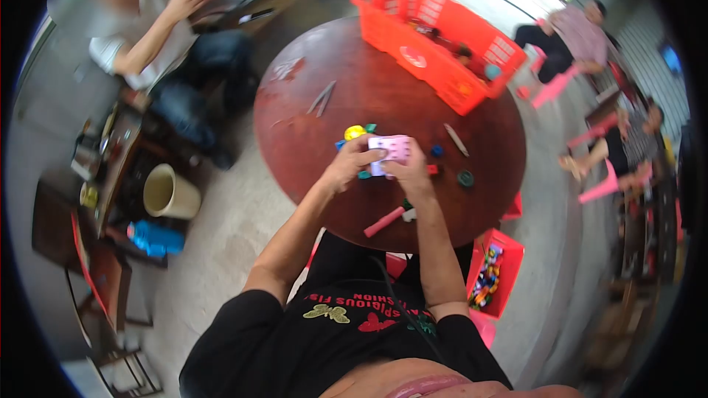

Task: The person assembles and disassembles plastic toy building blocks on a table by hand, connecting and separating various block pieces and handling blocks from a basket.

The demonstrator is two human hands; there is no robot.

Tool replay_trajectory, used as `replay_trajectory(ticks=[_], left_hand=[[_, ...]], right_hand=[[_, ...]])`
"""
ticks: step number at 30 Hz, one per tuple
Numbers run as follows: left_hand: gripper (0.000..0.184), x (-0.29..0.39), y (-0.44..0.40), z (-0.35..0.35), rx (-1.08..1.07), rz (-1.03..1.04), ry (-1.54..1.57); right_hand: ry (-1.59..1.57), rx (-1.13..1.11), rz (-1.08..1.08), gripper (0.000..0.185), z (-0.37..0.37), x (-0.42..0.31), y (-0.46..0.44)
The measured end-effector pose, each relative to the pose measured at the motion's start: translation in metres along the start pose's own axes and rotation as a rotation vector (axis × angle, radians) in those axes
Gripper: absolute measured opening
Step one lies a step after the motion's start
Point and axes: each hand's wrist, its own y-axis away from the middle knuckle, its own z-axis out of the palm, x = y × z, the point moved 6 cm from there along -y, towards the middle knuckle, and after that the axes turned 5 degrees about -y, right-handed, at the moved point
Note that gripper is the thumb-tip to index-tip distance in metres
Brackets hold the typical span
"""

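Both my hands meet over the round dark-red table (295, 140). Between them is a pink and lilac studded block piece (391, 149). My left hand (350, 166) grips its left side, and my right hand (414, 173) has its fingers closed on the right side. A yellow round piece (355, 133) lies beside my left hand, with green and blue pieces around it. Small blue (436, 150) and dark green (464, 178) pieces lie to the right of my right hand. Nearer my body is a pink stick-like piece (385, 222) beside a white one (409, 215).
A large red basket (413, 57) stands at the table's back right. Tweezers (321, 99) and a pale pointed tool (456, 140) lie on the tabletop. A red bin of colourful pieces (508, 280) is below right. One person sits back left, others at right.
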Motion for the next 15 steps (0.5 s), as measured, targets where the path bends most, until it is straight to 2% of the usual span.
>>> replay_trajectory(ticks=[11,15], left_hand=[[0.027,-0.001,0.001,-0.001,0.022,-0.057,-0.010],[0.025,0.004,0.002,0.007,-0.077,0.035,0.026]], right_hand=[[0.019,-0.047,0.036,0.038,0.003,-0.007,0.009],[0.041,-0.133,0.007,0.043,-0.007,0.002,0.005]])
